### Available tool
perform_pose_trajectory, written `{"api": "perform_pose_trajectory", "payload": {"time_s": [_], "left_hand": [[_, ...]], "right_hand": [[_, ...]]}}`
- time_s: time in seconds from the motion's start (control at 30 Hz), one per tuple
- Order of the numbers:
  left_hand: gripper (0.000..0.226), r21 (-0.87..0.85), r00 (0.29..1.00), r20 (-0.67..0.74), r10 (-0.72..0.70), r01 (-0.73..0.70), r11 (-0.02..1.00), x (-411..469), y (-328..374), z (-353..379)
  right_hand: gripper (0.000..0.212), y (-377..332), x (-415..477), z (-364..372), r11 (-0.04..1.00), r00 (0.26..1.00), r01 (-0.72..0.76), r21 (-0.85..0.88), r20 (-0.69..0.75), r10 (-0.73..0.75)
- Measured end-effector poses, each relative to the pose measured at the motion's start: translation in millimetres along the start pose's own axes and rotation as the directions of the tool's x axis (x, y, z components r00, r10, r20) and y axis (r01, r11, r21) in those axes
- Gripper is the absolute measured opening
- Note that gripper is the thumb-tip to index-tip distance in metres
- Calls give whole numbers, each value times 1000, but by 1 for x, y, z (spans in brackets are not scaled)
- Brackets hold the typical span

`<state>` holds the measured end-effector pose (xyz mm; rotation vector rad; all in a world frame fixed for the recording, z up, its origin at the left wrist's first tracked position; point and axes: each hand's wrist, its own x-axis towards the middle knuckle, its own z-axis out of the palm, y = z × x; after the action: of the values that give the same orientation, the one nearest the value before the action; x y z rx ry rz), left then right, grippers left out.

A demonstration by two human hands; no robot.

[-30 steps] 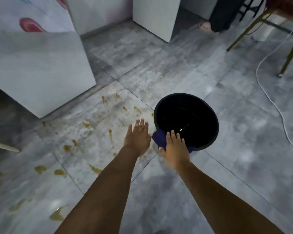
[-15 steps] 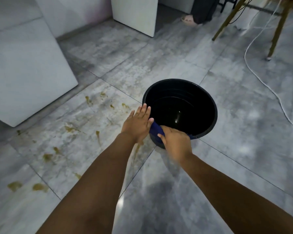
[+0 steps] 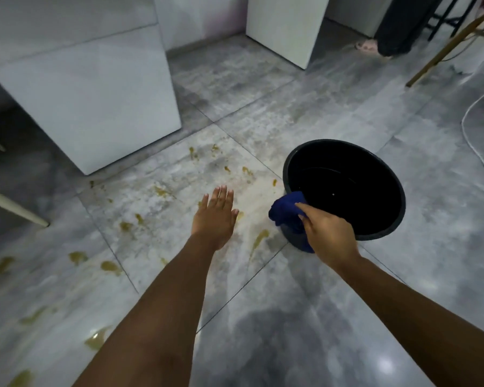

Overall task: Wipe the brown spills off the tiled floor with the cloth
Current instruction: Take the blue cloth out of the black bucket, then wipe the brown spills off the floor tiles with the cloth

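The scene is dimly lit; glare is seen on the near tiled floor (image 3: 383,364); edges are blurred and bent.

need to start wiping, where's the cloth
In the head view, the cloth hangs over the bucket's near-left rim, held by the right hand.

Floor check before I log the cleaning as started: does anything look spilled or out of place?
Yes. Brown spills dot the tiled floor left of the black bucket, unwiped. The blue cloth hangs over the bucket's rim in the right hand.
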<state>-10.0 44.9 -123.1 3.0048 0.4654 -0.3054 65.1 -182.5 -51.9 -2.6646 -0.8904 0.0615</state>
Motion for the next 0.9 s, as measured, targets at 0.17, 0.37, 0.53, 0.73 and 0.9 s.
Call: {"api": "perform_pose_trajectory", "payload": {"time_s": [0.17, 0.37, 0.53, 0.73, 0.9], "left_hand": [[57, -63, 982, 8, -189, 189, 980, -46, -36, 27], [58, -136, 879, 58, -473, 477, 869, -114, -94, 82], [60, -190, 705, 89, -703, 705, 683, -189, -121, 140], [64, -242, 496, 116, -861, 855, 459, -278, -96, 207], [59, -301, 355, 74, -932, 899, 318, -332, -61, 264]], "right_hand": [[21, -37, 17, 16, 974, 970, 224, 18, -102, -221], [28, -100, 37, 96, 943, 952, 288, 166, 57, -301], [30, -150, 27, 181, 874, 866, 424, 239, 178, -468], [35, -200, -26, 250, 653, 630, 683, 329, 188, -754], [32, -192, -85, 296, 247, 157, 877, 413, 239, -958]]}}
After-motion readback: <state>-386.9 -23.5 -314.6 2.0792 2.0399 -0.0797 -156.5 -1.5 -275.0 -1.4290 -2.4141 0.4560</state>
